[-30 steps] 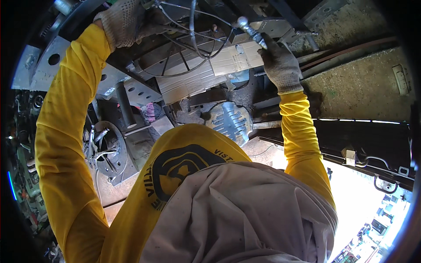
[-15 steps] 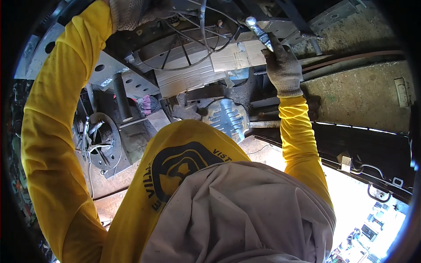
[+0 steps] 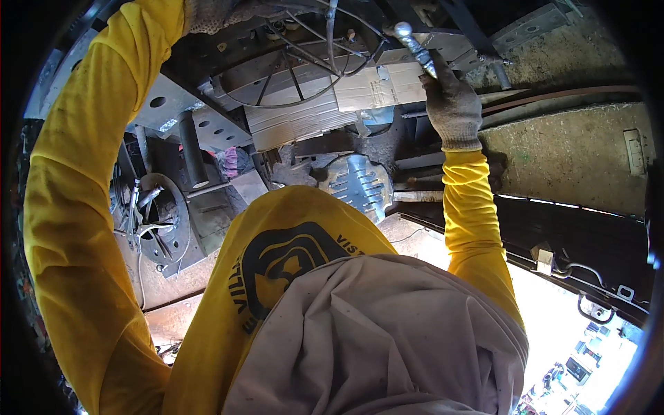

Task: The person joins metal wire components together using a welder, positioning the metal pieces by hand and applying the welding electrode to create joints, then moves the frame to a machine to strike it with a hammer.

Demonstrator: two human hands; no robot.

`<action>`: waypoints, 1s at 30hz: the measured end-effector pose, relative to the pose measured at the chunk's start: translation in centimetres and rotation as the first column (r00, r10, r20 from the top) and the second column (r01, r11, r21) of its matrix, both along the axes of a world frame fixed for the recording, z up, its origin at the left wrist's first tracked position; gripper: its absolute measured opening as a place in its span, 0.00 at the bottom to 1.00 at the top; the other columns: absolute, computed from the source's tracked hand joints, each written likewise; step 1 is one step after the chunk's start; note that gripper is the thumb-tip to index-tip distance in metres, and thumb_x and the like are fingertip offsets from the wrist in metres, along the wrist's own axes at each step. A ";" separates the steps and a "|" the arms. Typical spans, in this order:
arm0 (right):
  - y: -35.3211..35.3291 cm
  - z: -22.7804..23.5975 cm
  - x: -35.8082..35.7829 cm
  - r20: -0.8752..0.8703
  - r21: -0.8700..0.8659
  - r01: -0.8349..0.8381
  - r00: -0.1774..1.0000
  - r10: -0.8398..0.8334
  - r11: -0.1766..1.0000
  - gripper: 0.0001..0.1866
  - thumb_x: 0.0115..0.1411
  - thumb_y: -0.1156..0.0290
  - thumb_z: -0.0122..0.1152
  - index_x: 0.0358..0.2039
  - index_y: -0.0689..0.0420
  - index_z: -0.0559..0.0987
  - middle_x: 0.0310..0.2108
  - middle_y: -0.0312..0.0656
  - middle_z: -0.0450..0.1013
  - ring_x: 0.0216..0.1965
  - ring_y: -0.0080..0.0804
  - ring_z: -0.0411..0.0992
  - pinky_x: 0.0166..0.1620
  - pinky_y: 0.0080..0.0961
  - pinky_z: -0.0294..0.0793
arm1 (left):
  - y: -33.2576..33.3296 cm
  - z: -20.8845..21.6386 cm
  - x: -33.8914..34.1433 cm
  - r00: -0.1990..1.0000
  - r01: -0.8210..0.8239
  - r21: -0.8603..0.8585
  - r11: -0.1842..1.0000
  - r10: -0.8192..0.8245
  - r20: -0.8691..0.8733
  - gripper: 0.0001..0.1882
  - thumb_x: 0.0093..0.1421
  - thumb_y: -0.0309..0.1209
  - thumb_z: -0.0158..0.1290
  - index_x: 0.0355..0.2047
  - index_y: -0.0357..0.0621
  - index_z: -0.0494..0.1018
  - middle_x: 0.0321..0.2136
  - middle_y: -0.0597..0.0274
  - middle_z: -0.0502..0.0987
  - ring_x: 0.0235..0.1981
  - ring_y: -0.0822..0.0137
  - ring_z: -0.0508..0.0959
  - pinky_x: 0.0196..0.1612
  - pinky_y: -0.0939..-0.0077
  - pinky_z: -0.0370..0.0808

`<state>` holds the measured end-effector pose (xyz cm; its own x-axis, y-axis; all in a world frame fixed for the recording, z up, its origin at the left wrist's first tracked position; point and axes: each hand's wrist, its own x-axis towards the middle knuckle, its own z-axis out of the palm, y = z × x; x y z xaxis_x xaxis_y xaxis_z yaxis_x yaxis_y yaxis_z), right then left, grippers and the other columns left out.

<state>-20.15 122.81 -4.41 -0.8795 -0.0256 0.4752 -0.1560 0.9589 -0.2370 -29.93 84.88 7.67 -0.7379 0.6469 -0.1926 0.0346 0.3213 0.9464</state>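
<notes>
My right hand (image 3: pixel 453 107), in a grey knitted glove, is raised at the upper right with its fingers closed round a shiny metal rod (image 3: pixel 417 50). The rod has a rounded knob at its far end; its exact kind I cannot make out. At the top edge, my left hand (image 3: pixel 218 14) also wears a grey glove and reaches among dark metal parts. It is partly cut off, with its fingers hidden. Between the hands is a ring-shaped frame of thin metal rods (image 3: pixel 299 99), in front of flattened cardboard (image 3: pixel 380 88).
Left of my body are a perforated steel plate (image 3: pixel 218 130), a metal pipe (image 3: pixel 191 149) and a round holder with pliers-like tools (image 3: pixel 166 221). A slotted metal cover (image 3: pixel 356 185) lies beyond my chest. A stained panel (image 3: pixel 567 159) stands at the right.
The view has shifted slightly. The rod's knobbed end has moved a little to the right with my right hand, which keeps its grip. My left sleeve sits slightly further left.
</notes>
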 end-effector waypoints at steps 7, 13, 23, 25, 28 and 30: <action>-0.2 0.5 0.5 0.111 0.089 -0.013 0.994 0.003 0.996 0.25 0.62 0.56 0.59 0.61 0.35 0.73 0.39 0.51 0.79 0.35 0.51 0.80 0.34 0.43 0.79 | 0.0 -0.1 0.3 0.999 -0.015 0.029 0.999 0.014 0.033 0.19 0.65 0.42 0.53 0.53 0.50 0.69 0.46 0.58 0.77 0.42 0.61 0.77 0.49 0.60 0.78; -0.1 -0.4 0.1 0.094 0.097 0.053 0.994 -0.062 0.994 0.30 0.58 0.59 0.65 0.62 0.34 0.71 0.35 0.53 0.78 0.29 0.48 0.79 0.30 0.40 0.79 | 0.0 -0.2 0.8 0.999 -0.025 0.041 0.999 0.023 0.048 0.19 0.65 0.43 0.53 0.53 0.49 0.70 0.45 0.58 0.78 0.41 0.61 0.77 0.48 0.59 0.78; 0.4 -2.3 0.8 -0.215 0.080 -0.056 0.974 0.072 0.995 0.27 0.62 0.58 0.63 0.62 0.36 0.73 0.28 0.48 0.78 0.28 0.45 0.78 0.31 0.38 0.77 | 0.3 -0.2 1.1 0.999 -0.037 0.068 0.997 0.035 0.024 0.19 0.65 0.45 0.53 0.52 0.49 0.71 0.44 0.59 0.78 0.39 0.61 0.77 0.46 0.58 0.78; -0.3 -1.3 0.9 -0.137 0.093 -0.032 0.990 0.045 0.995 0.27 0.61 0.58 0.63 0.61 0.40 0.73 0.29 0.49 0.78 0.28 0.46 0.78 0.31 0.39 0.78 | 0.3 0.3 0.8 0.999 -0.047 0.070 0.996 0.047 -0.002 0.20 0.65 0.45 0.53 0.51 0.49 0.71 0.44 0.59 0.78 0.38 0.61 0.77 0.46 0.58 0.78; -0.7 -2.6 1.7 -0.100 -0.067 -0.027 0.995 0.020 0.997 0.27 0.60 0.57 0.63 0.60 0.46 0.73 0.30 0.50 0.79 0.30 0.47 0.79 0.32 0.40 0.78 | 0.2 0.2 1.8 0.997 -0.059 0.063 0.996 0.061 -0.042 0.20 0.65 0.46 0.53 0.51 0.49 0.72 0.44 0.59 0.79 0.38 0.61 0.77 0.46 0.58 0.78; -0.6 -4.0 2.7 -0.119 -0.352 0.002 0.992 -0.046 0.936 0.26 0.64 0.56 0.60 0.59 0.53 0.73 0.36 0.53 0.79 0.36 0.50 0.79 0.37 0.42 0.78 | 0.5 0.0 1.9 0.993 -0.045 0.043 0.998 0.049 -0.107 0.20 0.65 0.46 0.53 0.51 0.49 0.72 0.44 0.59 0.79 0.37 0.61 0.77 0.45 0.58 0.78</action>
<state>-17.44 122.20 -8.38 -0.8115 0.1825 0.5551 -0.1835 0.8223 -0.5387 -28.02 85.34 7.68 -0.7828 0.6164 -0.0851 0.1226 0.2868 0.9501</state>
